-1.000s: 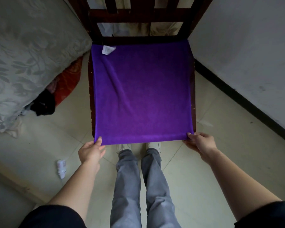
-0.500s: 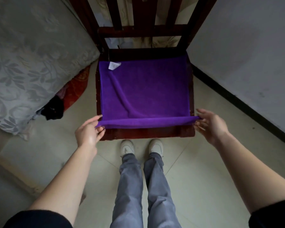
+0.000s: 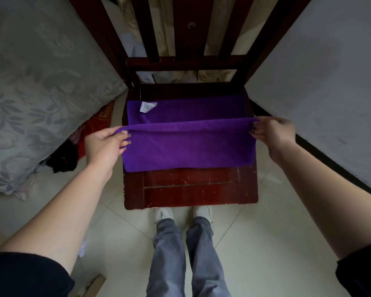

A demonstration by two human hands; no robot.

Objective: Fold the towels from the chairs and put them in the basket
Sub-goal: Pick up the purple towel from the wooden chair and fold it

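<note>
Head view, looking down: my left hand (image 3: 104, 144) pinches the left corner of the purple towel (image 3: 189, 146) between thumb and curled fingers, and my right hand (image 3: 270, 133) pinches the right corner the same way. The lifted edge runs taut between them above the middle of the chair seat (image 3: 191, 189). The cloth below it hangs down onto the seat, while the far part lies flat toward the seat's back edge. A white label (image 3: 147, 106) shows at the towel's back left corner. Red wood shows along the seat's front edge.
</note>
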